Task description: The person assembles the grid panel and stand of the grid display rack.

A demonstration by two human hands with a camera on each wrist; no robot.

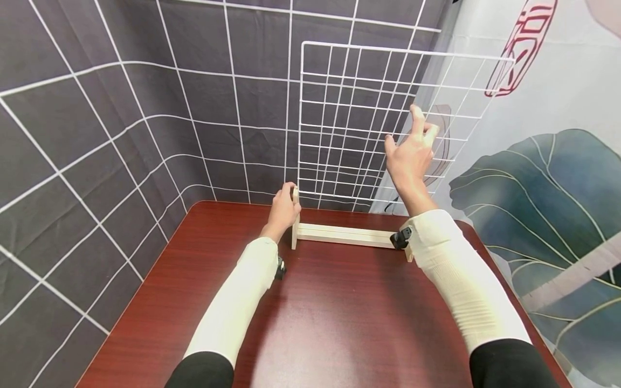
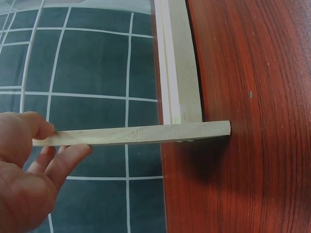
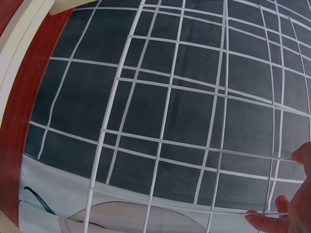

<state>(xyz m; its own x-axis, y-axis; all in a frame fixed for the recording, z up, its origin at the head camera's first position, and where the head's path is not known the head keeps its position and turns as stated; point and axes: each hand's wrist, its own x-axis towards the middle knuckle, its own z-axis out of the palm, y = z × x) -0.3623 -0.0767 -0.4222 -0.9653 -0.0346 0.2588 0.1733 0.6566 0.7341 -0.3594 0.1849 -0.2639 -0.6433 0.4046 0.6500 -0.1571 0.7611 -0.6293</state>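
The wooden stand (image 1: 346, 235), at head-view centre, is pinched by the left hand (image 1: 283, 209). The wire grid (image 3: 161, 141), upper right, is gripped by the right hand (image 1: 412, 153); both should be held squarely aligned.

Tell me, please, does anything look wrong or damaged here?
Nothing looks spilled or broken. Only the white wire grid may seem odd: a visible gap separates its lower edge from the wooden crossbar; the right hand holds it.
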